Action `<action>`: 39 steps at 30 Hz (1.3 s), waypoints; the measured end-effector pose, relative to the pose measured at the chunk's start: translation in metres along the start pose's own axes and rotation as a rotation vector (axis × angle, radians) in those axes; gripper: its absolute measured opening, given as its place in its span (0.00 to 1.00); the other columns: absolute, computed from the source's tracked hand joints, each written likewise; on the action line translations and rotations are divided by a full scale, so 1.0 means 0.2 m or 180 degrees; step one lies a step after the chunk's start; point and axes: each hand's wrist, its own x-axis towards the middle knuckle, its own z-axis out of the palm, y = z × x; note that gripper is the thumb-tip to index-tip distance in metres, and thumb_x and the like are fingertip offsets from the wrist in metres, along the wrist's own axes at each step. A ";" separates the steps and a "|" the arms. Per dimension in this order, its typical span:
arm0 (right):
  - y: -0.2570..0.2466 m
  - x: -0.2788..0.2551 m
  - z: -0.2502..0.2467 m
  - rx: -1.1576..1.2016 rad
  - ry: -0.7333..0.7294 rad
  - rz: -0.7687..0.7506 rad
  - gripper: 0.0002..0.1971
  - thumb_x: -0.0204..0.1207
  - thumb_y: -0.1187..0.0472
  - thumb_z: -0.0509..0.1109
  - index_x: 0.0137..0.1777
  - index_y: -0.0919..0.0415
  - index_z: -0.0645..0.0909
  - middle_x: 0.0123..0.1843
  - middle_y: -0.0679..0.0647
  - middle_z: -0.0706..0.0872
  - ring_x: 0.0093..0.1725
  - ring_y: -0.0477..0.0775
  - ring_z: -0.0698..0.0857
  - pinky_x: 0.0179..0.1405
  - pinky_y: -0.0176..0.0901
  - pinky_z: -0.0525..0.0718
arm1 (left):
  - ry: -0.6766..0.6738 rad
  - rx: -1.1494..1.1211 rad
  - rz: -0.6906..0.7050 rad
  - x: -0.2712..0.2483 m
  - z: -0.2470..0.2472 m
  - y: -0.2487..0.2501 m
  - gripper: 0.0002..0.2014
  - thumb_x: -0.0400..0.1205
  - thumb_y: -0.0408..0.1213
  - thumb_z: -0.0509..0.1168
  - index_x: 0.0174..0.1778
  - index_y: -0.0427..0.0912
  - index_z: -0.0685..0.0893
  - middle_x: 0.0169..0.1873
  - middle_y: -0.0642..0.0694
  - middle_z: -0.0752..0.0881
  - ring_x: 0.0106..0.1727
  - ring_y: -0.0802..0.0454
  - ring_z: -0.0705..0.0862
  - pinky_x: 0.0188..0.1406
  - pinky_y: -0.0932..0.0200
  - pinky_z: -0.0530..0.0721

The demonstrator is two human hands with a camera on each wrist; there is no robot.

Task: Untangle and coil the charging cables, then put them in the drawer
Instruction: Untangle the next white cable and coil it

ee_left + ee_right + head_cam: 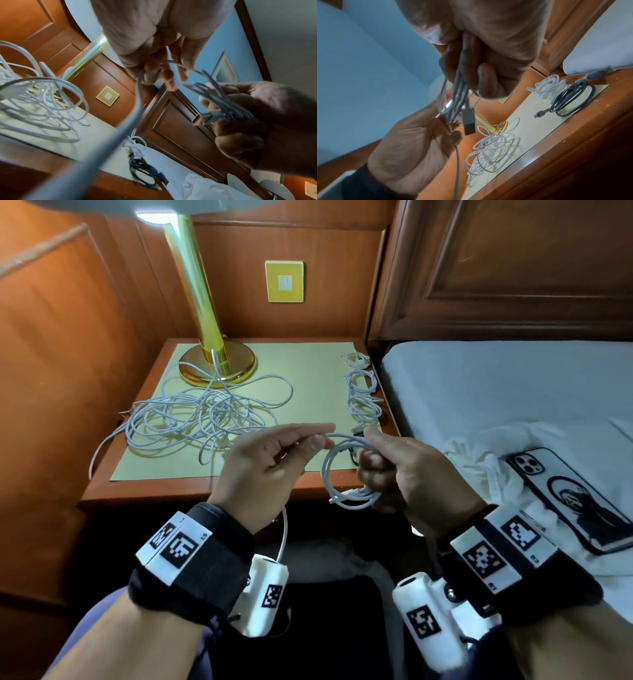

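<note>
Right hand (404, 470) grips the coil (346, 474); left hand (270, 460) pinches the free cable (284, 529) just beside it. Feed slack gradually, match loop size, avoid twist.

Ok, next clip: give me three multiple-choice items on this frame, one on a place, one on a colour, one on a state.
1. Where does the phone lie?
A nightstand
B bed
C floor

2. What colour is the coiled cable nearest the nightstand's front edge?
A dark
B red
C yellow

3. What does the right hand hold?
A nothing
B the lamp
C a partly wound white cable

Key: 1 B, it rests on the white bedding; 2 A, it looks dark beside the white coils; 3 C, loops hang from its curled fingers while the left hand pinches the strand.
</note>
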 end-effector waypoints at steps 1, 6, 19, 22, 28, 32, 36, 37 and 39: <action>-0.01 0.00 0.00 0.0066 -0.0010 0.0067 0.25 0.88 0.46 0.56 0.29 0.54 0.65 0.23 0.47 0.60 0.23 0.47 0.54 0.28 0.47 0.47 | -0.0028 -0.0035 -0.0021 0.00 0.01 0.01 0.11 0.85 0.32 0.68 0.59 0.48 0.92 0.42 0.62 0.92 0.40 0.68 0.85 0.42 0.72 0.79; -0.02 -0.02 0.00 0.0249 -0.0080 0.0065 0.25 0.84 0.39 0.57 0.30 0.54 0.63 0.21 0.46 0.60 0.19 0.45 0.55 0.25 0.44 0.49 | -0.0185 -0.0514 -0.0293 0.01 0.04 0.03 0.11 0.87 0.26 0.63 0.56 0.38 0.91 0.30 0.60 0.88 0.27 0.68 0.79 0.30 0.78 0.74; 0.00 -0.01 -0.02 0.0444 -0.0239 -0.0117 0.26 0.87 0.46 0.56 0.26 0.52 0.62 0.22 0.46 0.59 0.21 0.45 0.53 0.22 0.42 0.47 | 0.0013 -0.0782 -0.0852 0.02 0.02 0.01 0.10 0.74 0.44 0.72 0.44 0.40 0.87 0.36 0.45 0.90 0.36 0.52 0.84 0.40 0.56 0.83; 0.00 -0.01 0.00 0.0416 -0.0232 -0.0206 0.26 0.88 0.48 0.56 0.25 0.52 0.63 0.21 0.46 0.60 0.19 0.44 0.54 0.19 0.39 0.49 | 0.0213 -0.0627 -0.0870 0.02 0.02 -0.01 0.03 0.76 0.38 0.76 0.36 0.48 0.93 0.33 0.47 0.91 0.37 0.51 0.85 0.43 0.52 0.88; 0.03 0.03 -0.01 0.0153 -0.0076 -0.0340 0.27 0.89 0.47 0.55 0.25 0.52 0.65 0.21 0.47 0.61 0.19 0.44 0.55 0.19 0.40 0.49 | 0.0051 -0.1569 -0.1472 -0.01 0.07 0.03 0.09 0.81 0.31 0.70 0.44 0.25 0.88 0.32 0.35 0.88 0.33 0.45 0.88 0.35 0.55 0.90; 0.05 0.06 0.00 -0.0203 0.0207 -0.0681 0.23 0.90 0.50 0.56 0.31 0.55 0.64 0.24 0.47 0.63 0.21 0.43 0.62 0.23 0.36 0.64 | 0.0118 -0.2074 -0.1632 -0.02 0.09 0.04 0.15 0.82 0.39 0.65 0.47 0.28 0.87 0.35 0.35 0.88 0.33 0.45 0.88 0.35 0.54 0.90; 0.08 0.09 -0.02 -0.1055 0.0526 -0.0991 0.26 0.88 0.44 0.58 0.34 0.62 0.73 0.23 0.43 0.69 0.25 0.47 0.68 0.35 0.48 0.72 | 0.0106 -0.2074 -0.1581 -0.03 0.11 0.05 0.21 0.75 0.46 0.73 0.55 0.33 0.87 0.40 0.38 0.90 0.40 0.48 0.88 0.40 0.57 0.87; 0.09 0.09 -0.02 -0.1204 0.0570 -0.1007 0.27 0.88 0.44 0.57 0.36 0.65 0.75 0.22 0.41 0.69 0.25 0.46 0.68 0.35 0.47 0.71 | 0.0087 -0.2037 -0.1535 -0.03 0.12 0.05 0.20 0.74 0.44 0.73 0.57 0.34 0.85 0.40 0.40 0.90 0.39 0.50 0.88 0.39 0.60 0.85; 0.09 0.08 -0.01 -0.1432 0.0625 -0.1067 0.27 0.87 0.44 0.56 0.41 0.68 0.80 0.22 0.42 0.72 0.24 0.45 0.71 0.33 0.48 0.73 | 0.0072 -0.2226 -0.1492 -0.03 0.13 0.05 0.18 0.76 0.35 0.73 0.60 0.33 0.82 0.37 0.42 0.90 0.37 0.53 0.87 0.37 0.63 0.84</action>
